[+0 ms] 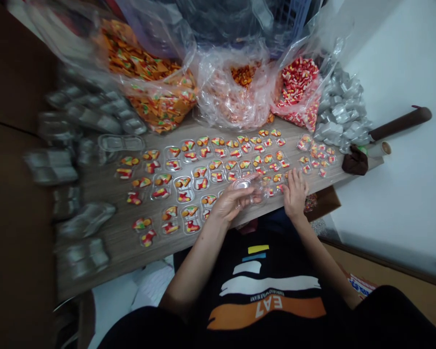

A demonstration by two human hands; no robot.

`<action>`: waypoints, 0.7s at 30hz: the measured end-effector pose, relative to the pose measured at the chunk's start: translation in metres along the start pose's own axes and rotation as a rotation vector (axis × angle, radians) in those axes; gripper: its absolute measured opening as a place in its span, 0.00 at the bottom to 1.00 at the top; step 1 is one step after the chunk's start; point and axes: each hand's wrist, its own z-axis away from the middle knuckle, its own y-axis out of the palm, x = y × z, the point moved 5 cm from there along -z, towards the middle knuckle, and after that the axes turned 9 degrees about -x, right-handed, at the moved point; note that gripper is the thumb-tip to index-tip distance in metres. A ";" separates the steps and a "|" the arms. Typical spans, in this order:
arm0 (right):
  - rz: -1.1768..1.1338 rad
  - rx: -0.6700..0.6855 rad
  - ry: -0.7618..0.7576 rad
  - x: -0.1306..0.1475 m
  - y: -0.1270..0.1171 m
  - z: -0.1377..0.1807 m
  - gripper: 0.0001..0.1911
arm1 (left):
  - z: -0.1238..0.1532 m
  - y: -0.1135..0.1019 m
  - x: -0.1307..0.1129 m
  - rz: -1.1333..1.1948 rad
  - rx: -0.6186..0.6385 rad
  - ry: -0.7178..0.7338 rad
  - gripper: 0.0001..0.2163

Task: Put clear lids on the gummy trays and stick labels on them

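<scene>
My left hand (234, 201) is closed around a clear plastic blister tray (244, 186), holding it just above the near edge of the wooden table (109, 232). My right hand (295, 193) lies beside it with fingers stretched flat over filled trays at the table's near edge. Several clear two-cup trays with colourful gummy candies (199, 178) lie in rows across the table in front of both hands.
Stacks of blank clear trays (83, 121) pile up at the left. Big plastic bags of candy stand behind: orange packets (152, 82), a middle bag (236, 92), red-white candies (298, 85). Silver trays (341, 106), a brown tube (399, 123) and a tape roll (383, 147) sit at the right.
</scene>
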 end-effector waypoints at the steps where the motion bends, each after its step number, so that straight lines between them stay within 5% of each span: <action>1: 0.002 0.020 -0.032 0.001 0.000 0.002 0.30 | 0.000 -0.001 -0.001 -0.001 0.000 0.006 0.28; 10: 0.065 0.178 -0.149 -0.004 -0.001 0.000 0.34 | 0.003 -0.002 -0.007 -0.027 -0.036 0.018 0.30; 21: 0.029 0.178 -0.128 -0.022 -0.004 0.004 0.36 | 0.006 0.007 -0.006 -0.024 0.005 0.036 0.30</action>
